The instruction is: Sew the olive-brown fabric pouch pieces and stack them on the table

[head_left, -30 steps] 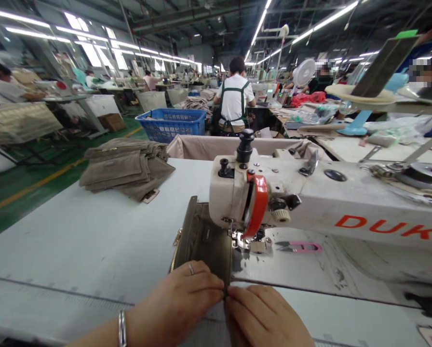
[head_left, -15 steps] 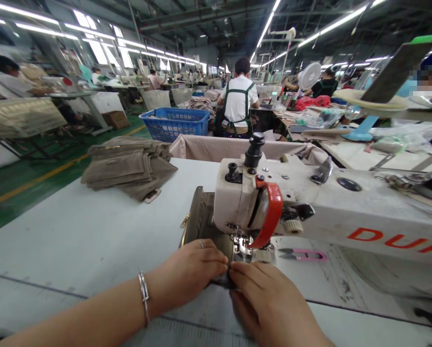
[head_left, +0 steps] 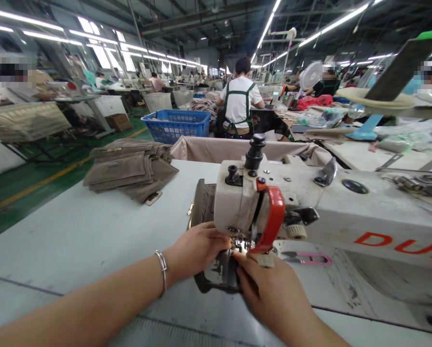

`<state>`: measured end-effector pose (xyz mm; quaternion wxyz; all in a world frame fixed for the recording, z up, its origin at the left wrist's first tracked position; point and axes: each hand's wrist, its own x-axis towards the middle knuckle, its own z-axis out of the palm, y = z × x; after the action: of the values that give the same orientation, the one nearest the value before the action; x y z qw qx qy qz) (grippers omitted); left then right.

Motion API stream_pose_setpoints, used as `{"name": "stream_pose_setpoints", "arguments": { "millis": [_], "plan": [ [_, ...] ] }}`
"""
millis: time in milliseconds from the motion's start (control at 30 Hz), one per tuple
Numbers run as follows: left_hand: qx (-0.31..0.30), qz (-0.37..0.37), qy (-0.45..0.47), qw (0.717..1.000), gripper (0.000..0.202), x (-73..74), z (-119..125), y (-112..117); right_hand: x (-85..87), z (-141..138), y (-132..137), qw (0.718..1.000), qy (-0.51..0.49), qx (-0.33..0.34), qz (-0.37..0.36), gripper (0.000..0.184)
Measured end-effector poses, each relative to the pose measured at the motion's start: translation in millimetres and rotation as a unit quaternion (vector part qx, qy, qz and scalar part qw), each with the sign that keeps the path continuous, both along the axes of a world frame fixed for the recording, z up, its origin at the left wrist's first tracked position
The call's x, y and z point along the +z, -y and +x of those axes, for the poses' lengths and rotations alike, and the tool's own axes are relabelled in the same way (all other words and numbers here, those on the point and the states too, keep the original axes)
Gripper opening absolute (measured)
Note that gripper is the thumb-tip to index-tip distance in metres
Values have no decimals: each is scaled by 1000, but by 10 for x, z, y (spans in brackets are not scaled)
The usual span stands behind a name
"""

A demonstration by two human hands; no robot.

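Note:
A white sewing machine (head_left: pixel 234 193) with an orange-red take-up guard (head_left: pixel 276 217) stands in front of me. Beneath its head lies a brown-grey fabric piece (head_left: pixel 203 202) with a gold zipper (head_left: pixel 190 214) along its left edge. My left hand (head_left: pixel 199 248), closed with fingers together, presses and grips this piece left of the presser foot. My right hand (head_left: pixel 270 284) is closed at the near side of the foot, thumb and forefinger pinched at the fabric's edge. The fingertips are partly hidden under the machine head. A dark glossy plate (head_left: pixel 218 277) shows below the hands.
Pink-handled thread snips (head_left: pixel 312 259) lie right of the needle area. A stack of brown-grey fabric pieces (head_left: pixel 129 168) sits at the table's far left. Behind the machine is a pink cloth-lined bin (head_left: pixel 209 148), then a blue crate (head_left: pixel 180 124) and a seated co-worker (head_left: pixel 239 99).
Both hands have moved forward, closer to the presser foot, and the fabric piece has slid away from me under the machine head. The dark plate in front is now uncovered.

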<state>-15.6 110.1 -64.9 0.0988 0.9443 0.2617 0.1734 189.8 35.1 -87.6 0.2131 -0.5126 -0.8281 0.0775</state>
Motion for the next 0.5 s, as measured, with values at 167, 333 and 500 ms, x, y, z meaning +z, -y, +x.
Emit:
{"name": "stream_pose_setpoints", "arguments": {
  "millis": [167,333,500],
  "plan": [
    [28,5,-12,1000,20,-21,6,-48,-16,-14,-2,1000,-2,-9,4,29],
    [36,6,-16,999,22,-39,-4,-50,-1,-14,-5,1000,7,-9,-5,29],
    [45,3,-25,999,21,-31,3,-48,6,-24,-14,1000,25,-13,-5,30]
  ]
}}
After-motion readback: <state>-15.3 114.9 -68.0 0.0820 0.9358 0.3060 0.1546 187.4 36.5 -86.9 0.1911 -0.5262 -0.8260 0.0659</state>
